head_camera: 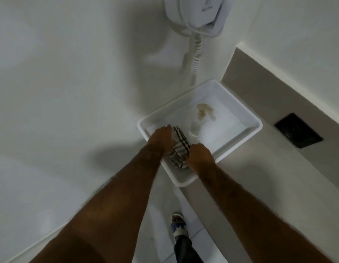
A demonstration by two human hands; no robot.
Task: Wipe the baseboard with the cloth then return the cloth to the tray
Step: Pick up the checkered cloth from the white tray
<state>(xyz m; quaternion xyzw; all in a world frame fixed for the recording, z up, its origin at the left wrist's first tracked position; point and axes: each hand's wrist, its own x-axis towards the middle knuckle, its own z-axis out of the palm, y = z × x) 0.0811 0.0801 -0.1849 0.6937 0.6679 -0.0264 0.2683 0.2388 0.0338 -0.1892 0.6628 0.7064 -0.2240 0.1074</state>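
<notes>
- Holding: your left hand (161, 137) and right hand (200, 155) both sit on the cloth (178, 149), one at each end, fingers curled down onto it; the tips are hidden, so how tight you grip cannot be told
- Cloth: striped, bunched into a folded strip, lying in the near corner of the tray (246, 133), touching or just above its floor
- Reason for hold, as a judgement: a hand at each end keeps the strip gathered, which suits either lifting it out or laying it down; which of the two cannot be told
- Tray: white, shallow, rimmed, set on the counter (259, 177) in the corner by the wall, with its near corner past the counter edge
- Tray contents: cloth at the near end; bottle (198, 122), clear with a pale trigger head, upright just beside the cloth; the rest bare
- Bottle placement, as a judgement: close enough that a wide sweep of your right hand could tip it
- Wall: dryer (195, 14) mounted above, coiled cord hanging toward the tray
- Baseboard: not clearly in view
- Floor: one slippered foot (179, 223) below the counter edge
</notes>
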